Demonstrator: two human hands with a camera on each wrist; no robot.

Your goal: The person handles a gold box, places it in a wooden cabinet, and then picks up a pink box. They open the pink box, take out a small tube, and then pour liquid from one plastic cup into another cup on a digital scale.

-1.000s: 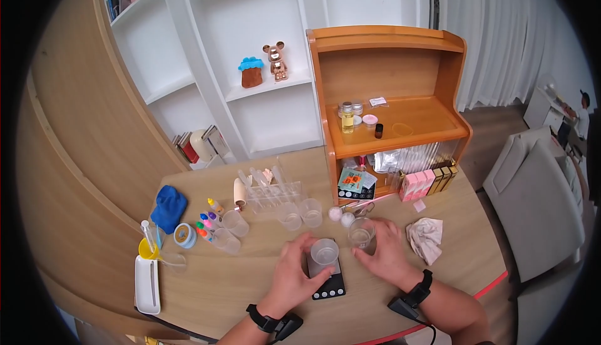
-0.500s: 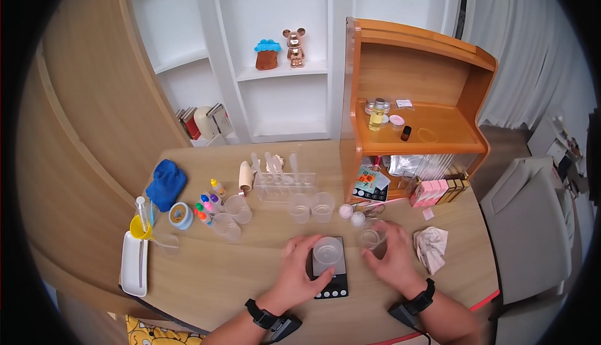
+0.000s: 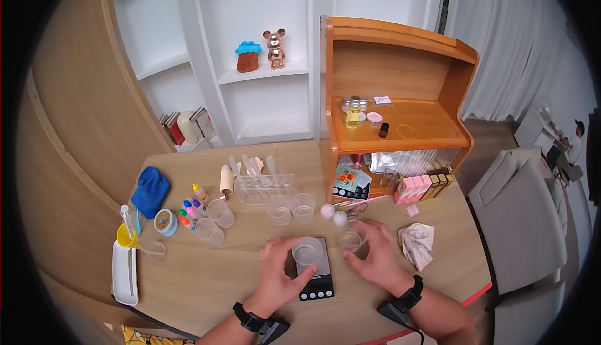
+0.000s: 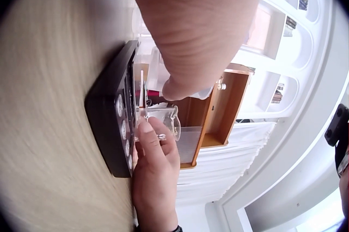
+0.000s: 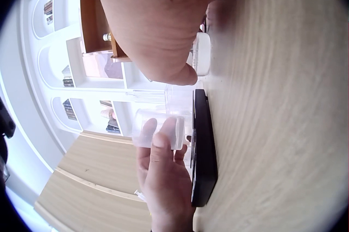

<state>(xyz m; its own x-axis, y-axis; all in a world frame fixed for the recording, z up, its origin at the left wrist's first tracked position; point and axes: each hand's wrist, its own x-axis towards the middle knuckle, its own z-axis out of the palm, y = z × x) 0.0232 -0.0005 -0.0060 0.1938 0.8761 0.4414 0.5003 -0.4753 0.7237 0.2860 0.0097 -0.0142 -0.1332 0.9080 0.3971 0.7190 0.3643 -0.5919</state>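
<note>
My left hand [image 3: 278, 276] grips a clear plastic cup [image 3: 307, 251] between thumb and fingers. The cup is upright over the left part of a black digital scale [image 3: 318, 285]; in the right wrist view, the frosted cup [image 5: 143, 128] is beside the black scale [image 5: 204, 155], and contact is unclear. To the right of the scale, my right hand [image 3: 379, 263] holds a second clear cup [image 3: 352, 237] by its side. The left wrist view shows this cup [image 4: 170, 120] pinched by my right hand [image 4: 157, 175], beyond the scale [image 4: 109, 112].
Clear cups [image 3: 303, 210] and a test-tube rack [image 3: 266, 191] stand behind the scale. Dropper bottles [image 3: 191, 210], a blue cloth [image 3: 150, 191] and a white tray [image 3: 125, 276] are left. A crumpled cloth [image 3: 417, 245] lies right, below a wooden shelf [image 3: 400, 119].
The head view has swung about. The cup in my left hand has shifted slightly left relative to the scale; my right hand keeps its hold on the other cup.
</note>
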